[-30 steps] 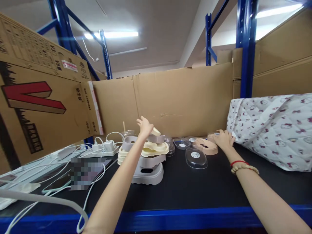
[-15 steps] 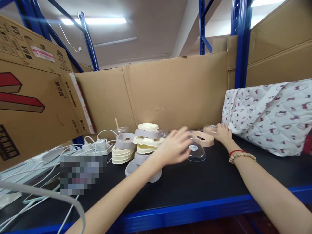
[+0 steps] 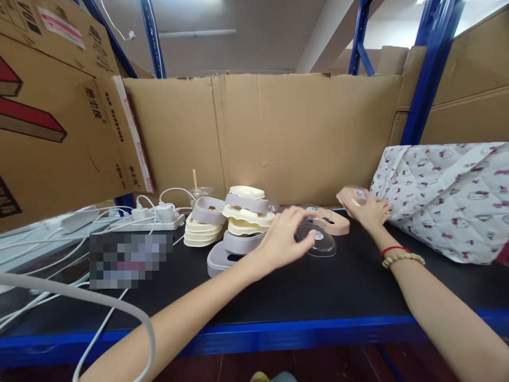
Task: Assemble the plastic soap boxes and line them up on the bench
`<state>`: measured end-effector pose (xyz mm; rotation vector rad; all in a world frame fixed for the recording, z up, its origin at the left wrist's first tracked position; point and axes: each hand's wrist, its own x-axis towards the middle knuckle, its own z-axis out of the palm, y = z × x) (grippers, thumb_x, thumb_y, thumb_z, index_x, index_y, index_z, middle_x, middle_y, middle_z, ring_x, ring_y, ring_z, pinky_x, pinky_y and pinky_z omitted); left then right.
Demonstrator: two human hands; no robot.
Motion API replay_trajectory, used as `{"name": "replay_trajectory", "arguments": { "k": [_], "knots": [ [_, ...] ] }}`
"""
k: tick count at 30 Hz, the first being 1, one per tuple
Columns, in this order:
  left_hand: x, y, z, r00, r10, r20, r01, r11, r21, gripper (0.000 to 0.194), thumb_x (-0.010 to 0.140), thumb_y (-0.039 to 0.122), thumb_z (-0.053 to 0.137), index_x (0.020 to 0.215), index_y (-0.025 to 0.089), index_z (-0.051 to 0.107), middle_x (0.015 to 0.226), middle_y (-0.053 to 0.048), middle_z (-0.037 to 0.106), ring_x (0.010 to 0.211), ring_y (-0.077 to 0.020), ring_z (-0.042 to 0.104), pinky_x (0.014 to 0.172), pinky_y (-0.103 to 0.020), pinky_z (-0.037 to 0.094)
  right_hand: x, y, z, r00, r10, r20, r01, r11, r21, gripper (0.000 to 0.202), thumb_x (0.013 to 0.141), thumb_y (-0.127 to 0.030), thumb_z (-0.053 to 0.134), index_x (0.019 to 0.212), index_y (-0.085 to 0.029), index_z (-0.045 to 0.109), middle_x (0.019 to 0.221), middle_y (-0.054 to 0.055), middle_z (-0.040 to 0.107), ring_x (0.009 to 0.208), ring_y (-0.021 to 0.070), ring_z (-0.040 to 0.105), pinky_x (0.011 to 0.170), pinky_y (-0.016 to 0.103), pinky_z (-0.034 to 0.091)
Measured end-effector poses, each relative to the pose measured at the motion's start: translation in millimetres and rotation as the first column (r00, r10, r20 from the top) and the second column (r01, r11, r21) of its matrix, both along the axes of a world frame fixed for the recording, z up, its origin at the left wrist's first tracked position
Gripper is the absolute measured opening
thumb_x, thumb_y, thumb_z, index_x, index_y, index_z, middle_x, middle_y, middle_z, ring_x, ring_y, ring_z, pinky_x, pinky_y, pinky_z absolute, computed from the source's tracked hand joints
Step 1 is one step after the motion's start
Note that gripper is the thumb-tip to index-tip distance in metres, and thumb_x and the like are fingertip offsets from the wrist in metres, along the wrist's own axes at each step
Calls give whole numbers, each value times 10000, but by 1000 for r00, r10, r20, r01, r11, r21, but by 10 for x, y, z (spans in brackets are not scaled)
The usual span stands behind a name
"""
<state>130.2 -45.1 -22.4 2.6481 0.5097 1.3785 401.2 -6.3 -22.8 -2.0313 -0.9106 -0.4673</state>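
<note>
Right now, your right hand (image 3: 369,209) has a small peach piece (image 3: 345,195) in its grip, with a clear plastic cover on its face. Your fingers close round its near side, and the piece sits tilted at the back of the black shelf top (image 3: 330,297), just beside the white patterned bag (image 3: 445,204). Your left hand (image 3: 284,239) is open, thumb well apart from the fingers, with nothing seen in its grasp; it is over the near edge of the clear lids (image 3: 324,246), and you cannot tell from this view whether it touches them. Between your two hands lies a peach base (image 3: 339,225) with a dark slot, close behind those lids. To the left of your left hand stands a pile of cream and grey pieces (image 3: 246,202), and beside it a stack of cream trays (image 3: 202,236) with a grey ring (image 3: 209,211) resting tilted on top. Farther left you have a white power strip (image 3: 159,220) with its cables, and behind everything a cardboard panel (image 3: 310,132).
</note>
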Motion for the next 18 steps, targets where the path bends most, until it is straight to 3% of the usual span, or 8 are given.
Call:
{"name": "replay_trajectory", "arguments": {
  "k": [3,6,8,10,13,15,16,18],
  "knots": [
    [-21,91,163,965,37,260,50,946,-320,431,780,333,585,1171,180,488,1128,-117,612,1018,-201,593,835,-361,479,-345,-31,230,978,128,-165,-78,958,277,713,709,-528,617,1308,-169,471,1232,199,488,1162,345,454,945,475,376],
    [-30,157,254,925,119,360,113,819,-563,717,701,423,685,1300,186,372,1251,-169,548,1077,-236,584,828,-366,494,-776,15,280,895,442,-61,-367,806,465,663,783,-514,502,1346,-179,397,1285,166,494,1143,285,497,951,465,405],
    [-52,169,291,903,157,400,161,740,-653,803,671,446,716,1332,196,333,1324,-196,498,1149,-269,553,853,-382,494,-1095,14,205,722,691,42,-607,603,517,650,804,-551,456,1358,-221,372,1322,147,493,1155,279,508,942,478,420],
    [-88,163,322,877,142,458,254,672,-695,720,701,439,693,1301,195,376,1327,-191,511,1182,-279,537,877,-386,493,-1390,-33,99,484,868,107,-783,376,495,660,784,-591,483,1333,-232,410,1352,132,487,1198,274,494,971,455,416],
    [-155,160,370,836,73,544,406,585,-702,484,764,423,622,1173,196,498,1242,-144,595,1133,-266,578,888,-392,501,-1658,-119,0,219,976,0,-875,197,443,662,795,-662,411,1303,-239,454,1309,113,536,1196,269,512,948,436,451],
    [-201,192,403,823,58,565,436,573,-694,433,770,453,600,1115,199,537,1168,-118,637,1078,-266,608,875,-416,512,-1679,-128,6,137,982,-128,-860,182,478,693,820,-700,267,1286,-229,471,1237,118,587,1126,270,568,869,429,501],
    [-224,222,420,819,58,571,432,594,-679,442,771,481,587,1110,200,543,1134,-107,650,1059,-267,616,867,-428,517,-1647,-112,22,138,975,-175,-838,209,503,717,824,-708,203,1279,-227,477,1196,120,609,1084,268,593,823,419,521],
    [-275,305,448,811,52,583,398,681,-615,496,793,548,519,1150,204,529,1116,-92,651,1061,-260,611,869,-433,517,-1531,-48,47,246,944,-219,-786,326,525,727,823,-714,170,1278,-238,478,1125,114,634,1024,263,616,757,394,538]
  ]
}}
